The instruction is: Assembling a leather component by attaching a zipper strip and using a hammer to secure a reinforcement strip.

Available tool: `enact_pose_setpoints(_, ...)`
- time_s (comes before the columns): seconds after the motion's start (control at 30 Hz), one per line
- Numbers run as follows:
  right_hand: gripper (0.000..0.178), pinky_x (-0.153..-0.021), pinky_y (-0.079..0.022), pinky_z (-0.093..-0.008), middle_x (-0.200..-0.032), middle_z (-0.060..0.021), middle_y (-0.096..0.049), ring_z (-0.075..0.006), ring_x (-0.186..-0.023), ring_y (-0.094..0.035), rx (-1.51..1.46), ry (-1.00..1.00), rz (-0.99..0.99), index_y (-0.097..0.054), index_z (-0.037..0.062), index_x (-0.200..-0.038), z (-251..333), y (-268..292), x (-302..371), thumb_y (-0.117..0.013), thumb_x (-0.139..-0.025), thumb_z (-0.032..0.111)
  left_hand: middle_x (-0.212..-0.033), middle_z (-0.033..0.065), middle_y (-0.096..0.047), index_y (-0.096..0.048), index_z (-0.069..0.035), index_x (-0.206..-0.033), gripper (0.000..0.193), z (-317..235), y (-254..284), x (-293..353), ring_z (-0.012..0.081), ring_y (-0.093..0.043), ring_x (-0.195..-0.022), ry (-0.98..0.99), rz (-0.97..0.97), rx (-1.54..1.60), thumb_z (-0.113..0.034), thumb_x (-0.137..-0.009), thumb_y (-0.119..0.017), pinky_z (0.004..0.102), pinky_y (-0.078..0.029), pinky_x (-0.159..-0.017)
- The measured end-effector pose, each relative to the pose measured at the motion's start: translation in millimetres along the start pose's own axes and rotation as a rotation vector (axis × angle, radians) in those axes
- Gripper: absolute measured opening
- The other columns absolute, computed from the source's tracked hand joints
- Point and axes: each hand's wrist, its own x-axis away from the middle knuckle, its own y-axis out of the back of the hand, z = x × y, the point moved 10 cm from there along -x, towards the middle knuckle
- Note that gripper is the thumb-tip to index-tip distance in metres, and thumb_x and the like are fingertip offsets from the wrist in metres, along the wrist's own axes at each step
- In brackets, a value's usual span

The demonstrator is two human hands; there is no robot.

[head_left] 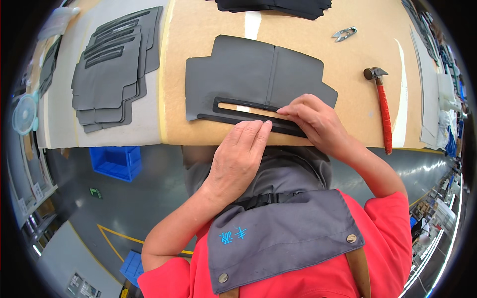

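Note:
A dark grey sheet panel with stepped corners lies on the tan tabletop in front of me, a vertical seam running down it. Toward its near side is a long narrow slot bordered in black, and a black strip follows the near edge. My left hand rests its extended fingers on that strip; its thumb is not clearly visible. Bent over the right end of the slot, my right hand pinches the panel's black border between thumb and fingers. That end of the slot is partly hidden by the hand.
Similar grey panels are stacked at the left. Dark pieces lie at the far edge. On the right are thread snips and a red-handled hammer. A blue bin stands below the table's near edge.

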Motion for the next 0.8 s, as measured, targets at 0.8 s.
enact_pose_setpoints(0.8,0.051,-0.078,-0.051,-0.0339,-0.107,-0.0047,-0.062,-0.0226,-0.089,-0.057,0.271,0.318,-0.044,-0.072,0.0036,-0.123,10,3,31,-0.074,-0.071,0.006,-0.124,0.0126,-0.053,-0.06,-0.002,-0.139,0.058,-5,-13,-3,0.0291,-0.054,-0.119,-0.026,0.139,-0.172,0.0,-0.081,-0.066,0.0388,-0.049,-0.104)
